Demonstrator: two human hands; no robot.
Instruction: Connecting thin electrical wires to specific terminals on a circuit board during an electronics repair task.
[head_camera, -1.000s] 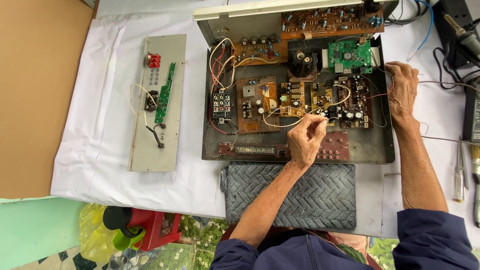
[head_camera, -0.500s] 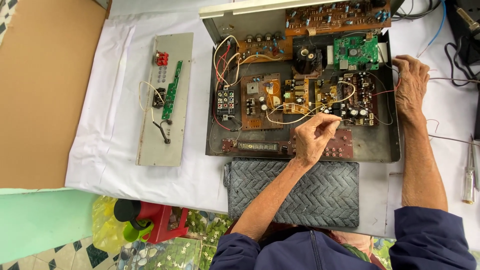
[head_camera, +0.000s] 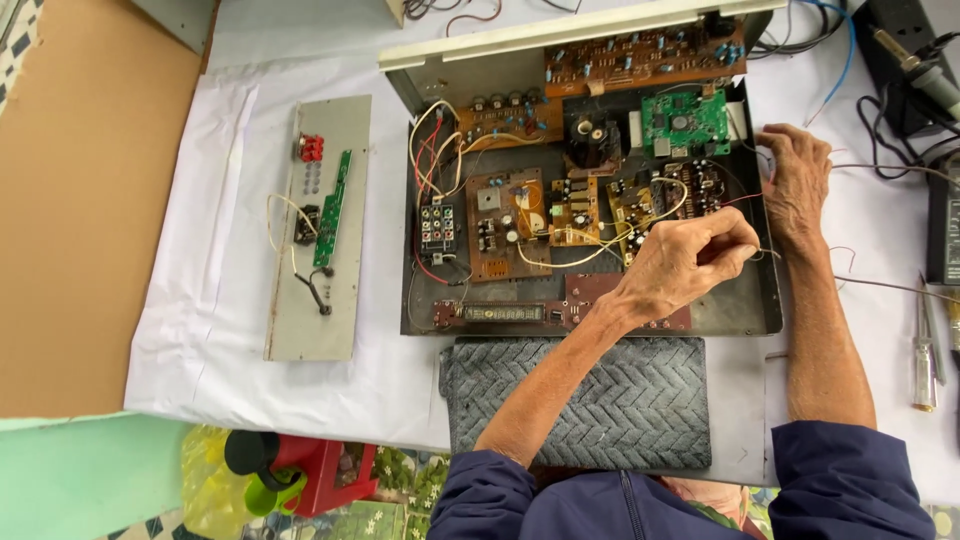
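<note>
Fingers of left hand (head_camera: 685, 265) pinched on one thin wire (head_camera: 765, 254), right hand (head_camera: 797, 180) flat, uncurled, on one open amplifier chassis (head_camera: 745, 310).

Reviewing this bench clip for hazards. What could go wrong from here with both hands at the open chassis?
1. The left hand pinches a thin wire above crowded circuit boards; a tug might strain a joint or snag the loose yellow wires.
2. The right hand rests on the bare metal chassis edge, which may cut or scrape.
</note>
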